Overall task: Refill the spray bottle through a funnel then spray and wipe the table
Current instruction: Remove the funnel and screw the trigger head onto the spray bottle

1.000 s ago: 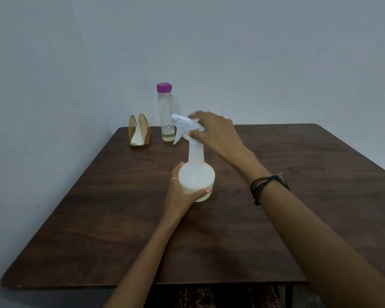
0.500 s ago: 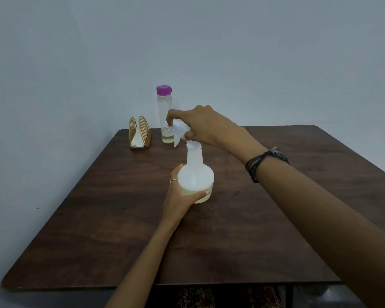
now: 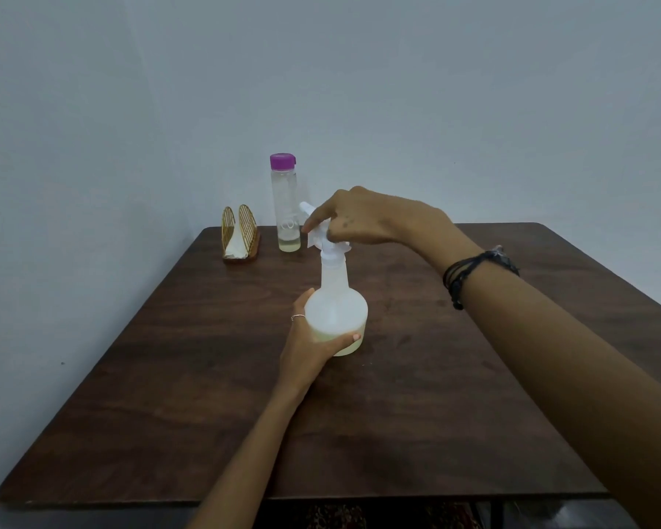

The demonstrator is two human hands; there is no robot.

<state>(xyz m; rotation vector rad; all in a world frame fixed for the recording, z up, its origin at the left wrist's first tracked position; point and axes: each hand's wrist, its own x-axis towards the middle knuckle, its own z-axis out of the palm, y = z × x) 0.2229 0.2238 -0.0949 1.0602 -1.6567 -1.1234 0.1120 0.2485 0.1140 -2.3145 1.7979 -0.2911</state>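
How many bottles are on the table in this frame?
2: the spray bottle at mid-table, gripped by both hands, and the purple-capped bottle at the far edge beside the napkin holder.

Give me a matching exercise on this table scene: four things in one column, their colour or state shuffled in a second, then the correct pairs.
Things:
1. spray bottle
2. tall clear bottle
3. napkin holder
4. right hand

States:
A. gold wire, white napkin inside
B. purple cap on, a little liquid at the bottom
C. gripping the trigger head
D. held at its base by the left hand, upright on the table

Pairs: 1-D, 2-B, 3-A, 4-C
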